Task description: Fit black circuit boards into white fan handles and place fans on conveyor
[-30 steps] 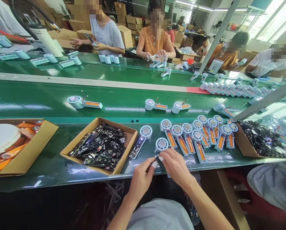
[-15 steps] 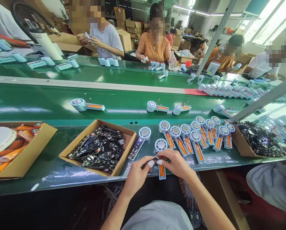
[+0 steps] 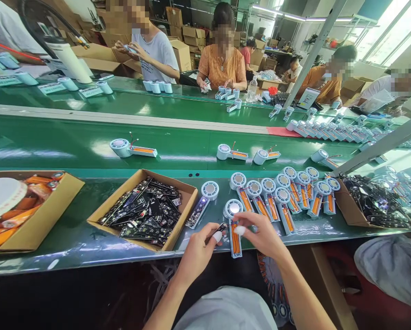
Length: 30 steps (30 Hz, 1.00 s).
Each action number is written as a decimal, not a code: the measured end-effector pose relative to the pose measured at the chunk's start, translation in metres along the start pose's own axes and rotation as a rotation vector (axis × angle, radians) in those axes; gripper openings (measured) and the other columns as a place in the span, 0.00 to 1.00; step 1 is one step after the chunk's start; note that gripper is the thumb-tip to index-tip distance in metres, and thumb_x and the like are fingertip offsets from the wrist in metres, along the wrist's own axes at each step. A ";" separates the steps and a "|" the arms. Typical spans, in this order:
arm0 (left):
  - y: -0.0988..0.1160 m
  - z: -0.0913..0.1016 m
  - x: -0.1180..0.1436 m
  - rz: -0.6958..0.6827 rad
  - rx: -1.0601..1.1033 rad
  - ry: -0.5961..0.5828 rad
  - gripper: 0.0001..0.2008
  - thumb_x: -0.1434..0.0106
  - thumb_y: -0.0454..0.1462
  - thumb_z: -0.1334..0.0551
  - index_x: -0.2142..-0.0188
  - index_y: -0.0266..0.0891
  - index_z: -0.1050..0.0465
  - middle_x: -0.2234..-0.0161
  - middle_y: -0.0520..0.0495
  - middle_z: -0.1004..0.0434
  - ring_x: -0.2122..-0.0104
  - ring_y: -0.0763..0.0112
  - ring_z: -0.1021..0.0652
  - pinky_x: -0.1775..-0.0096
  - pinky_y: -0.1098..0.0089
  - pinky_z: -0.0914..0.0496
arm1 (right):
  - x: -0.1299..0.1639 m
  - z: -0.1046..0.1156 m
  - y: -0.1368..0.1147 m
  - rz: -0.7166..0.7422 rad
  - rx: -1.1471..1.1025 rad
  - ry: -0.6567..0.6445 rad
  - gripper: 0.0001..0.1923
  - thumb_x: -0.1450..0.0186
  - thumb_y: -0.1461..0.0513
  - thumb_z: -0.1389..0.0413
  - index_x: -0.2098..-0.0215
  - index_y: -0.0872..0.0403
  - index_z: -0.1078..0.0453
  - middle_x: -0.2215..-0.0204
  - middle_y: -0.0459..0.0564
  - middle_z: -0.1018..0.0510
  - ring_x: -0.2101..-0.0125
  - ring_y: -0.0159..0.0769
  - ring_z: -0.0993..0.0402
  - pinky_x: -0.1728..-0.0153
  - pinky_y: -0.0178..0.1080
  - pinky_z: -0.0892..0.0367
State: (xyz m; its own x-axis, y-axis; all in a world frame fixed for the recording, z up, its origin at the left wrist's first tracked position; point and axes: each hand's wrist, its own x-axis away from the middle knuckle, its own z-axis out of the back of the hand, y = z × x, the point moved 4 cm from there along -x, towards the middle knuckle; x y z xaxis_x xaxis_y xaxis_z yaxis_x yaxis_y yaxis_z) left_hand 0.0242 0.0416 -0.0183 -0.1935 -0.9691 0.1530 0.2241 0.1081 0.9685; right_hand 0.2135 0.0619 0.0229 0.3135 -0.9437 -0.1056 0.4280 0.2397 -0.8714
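Note:
My left hand (image 3: 200,250) pinches a narrow black circuit board (image 3: 216,233) between thumb and fingers, tilted above the table edge. My right hand (image 3: 260,233) is closed at the fingertips, over a light-blue handheld fan (image 3: 233,209); whatever it pinches is too small to make out. White covers wrap both thumbs. That fan lies with its handle towards me, the handle open and an orange battery inside. Left of it rests another fan (image 3: 210,190) with a circuit board lying in its handle.
A cardboard box of circuit boards (image 3: 92,219) stands left, beyond it a box of orange batteries (image 3: 59,215). Several open fans (image 3: 268,185) cluster right, beside a box of dark wired parts (image 3: 352,217). More fans lie on the green conveyor (image 3: 178,137). People work opposite.
My right hand has moved apart from my left, slightly rightward. The circuit board stays in my left hand, and more of the fan's handle shows between them.

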 end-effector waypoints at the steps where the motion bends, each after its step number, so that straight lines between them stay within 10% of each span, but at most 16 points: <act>1: -0.002 0.000 0.002 0.040 0.030 0.011 0.11 0.35 0.43 0.42 0.56 0.42 0.28 0.68 0.48 0.17 0.70 0.63 0.18 0.67 0.67 0.24 | 0.004 0.007 0.002 -0.049 -0.039 0.042 0.11 0.31 0.58 0.45 0.53 0.51 0.26 0.61 0.52 0.18 0.62 0.39 0.22 0.65 0.37 0.26; 8: -0.002 -0.003 0.012 0.059 -0.012 0.009 0.24 0.36 0.37 0.45 0.40 0.43 0.33 0.77 0.54 0.26 0.78 0.66 0.23 0.69 0.67 0.26 | 0.019 0.010 0.022 -0.233 0.079 0.149 0.20 0.36 0.62 0.44 0.46 0.51 0.30 0.56 0.52 0.20 0.70 0.34 0.24 0.69 0.37 0.26; 18: 0.002 -0.003 0.014 -0.201 -0.538 0.014 0.27 0.35 0.28 0.54 0.45 0.47 0.24 0.63 0.43 0.25 0.64 0.64 0.20 0.62 0.67 0.27 | 0.012 0.004 -0.001 0.009 0.173 0.089 0.11 0.30 0.63 0.48 0.57 0.50 0.23 0.61 0.51 0.18 0.62 0.40 0.21 0.61 0.39 0.27; 30: 0.014 -0.006 0.017 -0.139 -0.291 0.041 0.21 0.36 0.29 0.54 0.55 0.39 0.25 0.71 0.48 0.24 0.70 0.64 0.23 0.62 0.66 0.29 | 0.005 -0.020 -0.012 0.150 0.079 -0.122 0.11 0.29 0.64 0.48 0.55 0.50 0.24 0.62 0.50 0.20 0.60 0.37 0.24 0.59 0.37 0.30</act>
State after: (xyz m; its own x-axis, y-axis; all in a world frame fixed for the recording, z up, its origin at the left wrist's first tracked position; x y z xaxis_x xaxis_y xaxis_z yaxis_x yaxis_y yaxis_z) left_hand 0.0299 0.0247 -0.0038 -0.2040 -0.9789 0.0091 0.4626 -0.0882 0.8822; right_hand 0.1933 0.0496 0.0229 0.4772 -0.8625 -0.1682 0.4326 0.3972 -0.8094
